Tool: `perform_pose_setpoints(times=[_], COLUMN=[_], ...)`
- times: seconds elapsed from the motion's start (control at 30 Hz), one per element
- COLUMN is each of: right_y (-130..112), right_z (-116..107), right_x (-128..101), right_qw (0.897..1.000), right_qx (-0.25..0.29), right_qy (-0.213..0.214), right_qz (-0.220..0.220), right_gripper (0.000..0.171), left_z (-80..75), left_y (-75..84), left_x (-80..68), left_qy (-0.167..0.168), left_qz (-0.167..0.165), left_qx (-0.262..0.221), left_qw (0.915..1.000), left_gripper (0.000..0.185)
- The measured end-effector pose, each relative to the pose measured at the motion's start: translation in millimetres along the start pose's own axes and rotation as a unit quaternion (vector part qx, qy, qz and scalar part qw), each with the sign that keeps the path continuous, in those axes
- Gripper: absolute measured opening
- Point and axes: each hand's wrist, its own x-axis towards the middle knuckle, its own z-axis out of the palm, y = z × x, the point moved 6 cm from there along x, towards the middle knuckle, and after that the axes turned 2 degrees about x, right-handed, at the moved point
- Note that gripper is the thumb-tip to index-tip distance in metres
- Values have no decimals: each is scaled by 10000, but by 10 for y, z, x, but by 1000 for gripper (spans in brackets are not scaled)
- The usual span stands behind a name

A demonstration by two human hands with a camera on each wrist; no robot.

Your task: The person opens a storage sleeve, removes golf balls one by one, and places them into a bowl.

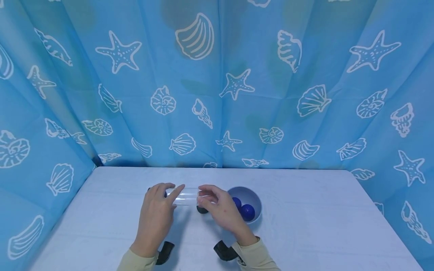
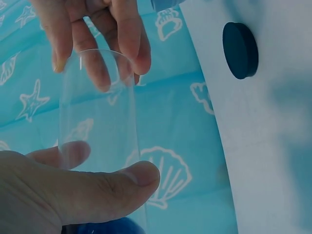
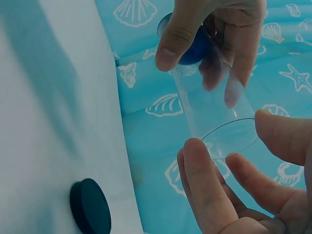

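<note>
A clear tube (image 1: 188,196) lies level above the table between both hands. My left hand (image 1: 157,210) grips it near its left end, thumb on one side and fingers on the other. A blue ball (image 3: 196,51) sits inside that end, partly hidden by the thumb. At the tube's uncovered right end, my right hand (image 1: 225,210) holds the rim between thumb and fingertips. Below the right fingers, a round black lid (image 2: 241,50) is on the table, apart from the tube; in the head view the lid (image 1: 202,210) is partly hidden.
A grey-blue bowl (image 1: 251,195) stands just right of my right hand with blue balls (image 1: 247,212) in it. White cloth covers the table (image 1: 312,218). A blue curtain (image 1: 217,82) with shell and starfish prints hangs behind and along the sides.
</note>
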Motion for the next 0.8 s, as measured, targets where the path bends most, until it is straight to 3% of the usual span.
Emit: perform_pose_setpoints(times=[0.43,0.8], right_y=[45,64], right_z=[35,14], right_x=[26,22], right_qw=[9958,9963], right_qx=[816,627], right_qy=[-230,-155], right_qz=[337,575], right_gripper=[44,49], left_z=[-34,-39], left_y=[-4,6], left_x=[11,6], left_qy=[28,78], left_qz=[216,296], left_qx=[35,43], left_qw=[9998,9995], left_gripper=[62,64])
